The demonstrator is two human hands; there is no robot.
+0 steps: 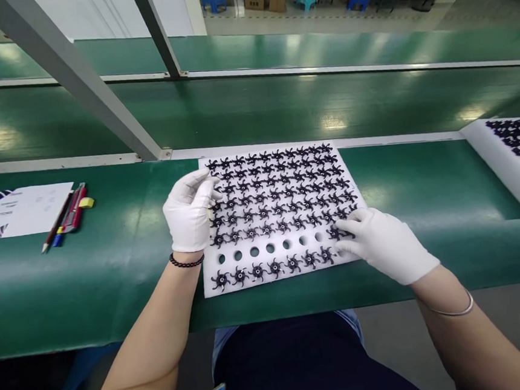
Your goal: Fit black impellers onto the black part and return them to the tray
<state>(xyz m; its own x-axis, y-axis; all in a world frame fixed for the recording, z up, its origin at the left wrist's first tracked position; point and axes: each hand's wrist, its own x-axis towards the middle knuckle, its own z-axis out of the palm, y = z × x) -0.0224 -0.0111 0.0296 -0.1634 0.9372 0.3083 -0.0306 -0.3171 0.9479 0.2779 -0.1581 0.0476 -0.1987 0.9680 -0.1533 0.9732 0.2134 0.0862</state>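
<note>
A white foam tray [207,269] lies before me, filled with rows of small black bladed impellers [257,271]. Near its front, one row shows bare round holes [254,252]. My left hand [188,210], in a white glove, is at the tray's left edge, its fingers curled over the border. At the right end of the row of holes, my gloved right hand [377,242] has thumb and forefinger at a single black impeller [335,232]. Its fingers partly cover that impeller and the tray's right border.
A second foam tray [498,162] of black parts stands at the far right. Pens and a red cutter [75,208] lie beside a printed sheet [24,209] at left. A grey metal post [96,94] rises behind the green bench [146,247].
</note>
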